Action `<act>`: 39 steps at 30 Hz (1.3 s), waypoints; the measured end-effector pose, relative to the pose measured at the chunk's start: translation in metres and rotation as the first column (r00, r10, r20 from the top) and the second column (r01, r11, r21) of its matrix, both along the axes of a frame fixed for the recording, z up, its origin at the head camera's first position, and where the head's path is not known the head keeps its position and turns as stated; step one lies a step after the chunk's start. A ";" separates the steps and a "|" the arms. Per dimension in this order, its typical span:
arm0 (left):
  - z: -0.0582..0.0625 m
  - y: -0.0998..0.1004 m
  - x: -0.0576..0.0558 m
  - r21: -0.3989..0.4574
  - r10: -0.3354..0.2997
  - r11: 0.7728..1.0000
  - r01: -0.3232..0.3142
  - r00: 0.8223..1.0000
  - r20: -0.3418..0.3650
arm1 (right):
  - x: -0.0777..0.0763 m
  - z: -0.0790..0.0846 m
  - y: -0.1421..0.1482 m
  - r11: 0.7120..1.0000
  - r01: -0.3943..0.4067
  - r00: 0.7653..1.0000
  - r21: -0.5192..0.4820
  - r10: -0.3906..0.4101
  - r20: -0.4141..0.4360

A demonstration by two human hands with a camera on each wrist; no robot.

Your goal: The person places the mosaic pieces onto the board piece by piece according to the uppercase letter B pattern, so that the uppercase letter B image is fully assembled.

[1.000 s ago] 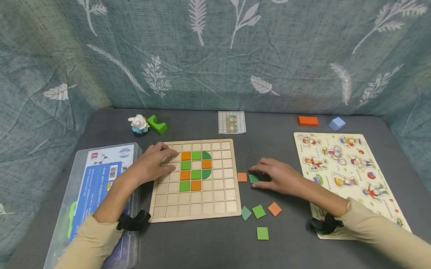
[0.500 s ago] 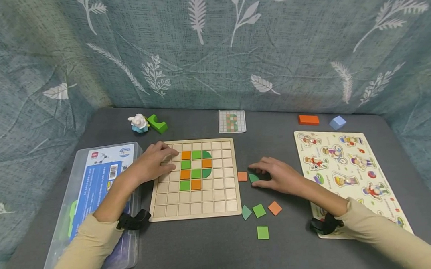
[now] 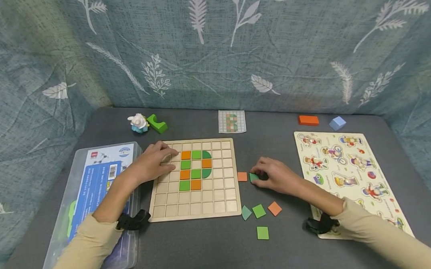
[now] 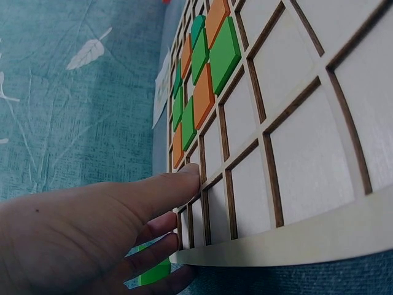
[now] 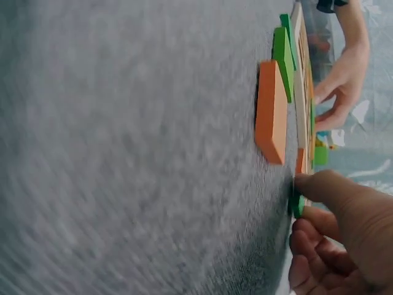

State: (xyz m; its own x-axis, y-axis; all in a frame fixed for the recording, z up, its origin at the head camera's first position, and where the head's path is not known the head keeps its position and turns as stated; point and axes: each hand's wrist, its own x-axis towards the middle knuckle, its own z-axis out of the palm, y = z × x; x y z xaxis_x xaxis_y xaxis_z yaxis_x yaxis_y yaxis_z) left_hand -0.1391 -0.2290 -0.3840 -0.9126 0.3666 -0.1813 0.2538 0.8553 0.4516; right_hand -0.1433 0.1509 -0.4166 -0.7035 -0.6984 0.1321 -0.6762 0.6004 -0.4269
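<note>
My left hand [image 3: 153,163] rests on the left side of a wooden grid board [image 3: 220,208], thumb and fingertips on its cells. Orange and green square tiles [image 3: 185,174] and dark green quarter-round tiles [image 3: 207,173] sit in the cells near its middle. To the right of the board, my right hand [image 3: 278,175] pinches a dark green tile [image 3: 253,177] between thumb and fingers, low at the table. The fingers partly hide that tile; in the right wrist view its green edge [image 5: 298,206] shows between the fingertips. Beside it lies an orange square tile [image 3: 242,176].
Nearer me lie a quarter-round tile [image 3: 246,212], green squares [image 3: 259,211] and an orange square [image 3: 274,208]. A printed pattern card [image 3: 232,121] is behind the board. A plastic case [image 3: 134,250] stands left, a picture puzzle [image 3: 331,145] right. Blocks [image 3: 308,120] and a figurine [image 3: 139,123] stand at the back.
My right hand's fingers have closed together onto the dark green tile, which they stood around before. The left hand has stayed in place on the board.
</note>
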 end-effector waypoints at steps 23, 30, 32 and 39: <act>-0.001 -0.001 0.000 0.014 -0.004 1.000 0.004 1.000 -0.004 | 0.012 0.022 -0.124 0.993 -0.115 0.983 0.001 0.114 0.141; 0.000 0.001 -0.001 0.020 -0.005 1.000 0.006 1.000 -0.004 | 0.016 0.018 -0.124 0.998 -0.049 0.985 0.030 0.043 0.165; 0.001 0.001 -0.001 0.025 -0.007 1.000 0.007 1.000 -0.009 | 0.016 0.017 -0.124 0.998 -0.043 0.986 0.036 0.037 0.164; 0.001 0.000 0.000 0.035 -0.014 0.999 0.014 1.000 -0.010 | 0.018 0.016 -0.125 0.999 -0.042 0.984 0.026 0.037 0.175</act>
State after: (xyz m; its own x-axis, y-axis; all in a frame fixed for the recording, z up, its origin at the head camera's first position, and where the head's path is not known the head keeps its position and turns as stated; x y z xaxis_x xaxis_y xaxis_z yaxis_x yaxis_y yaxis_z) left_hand -0.1388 -0.2285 -0.3827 -0.9089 0.3855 -0.1589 0.2706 0.8352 0.4787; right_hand -0.1249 0.0263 -0.4008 -0.6857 -0.7277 -0.0115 -0.6161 0.5888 -0.5232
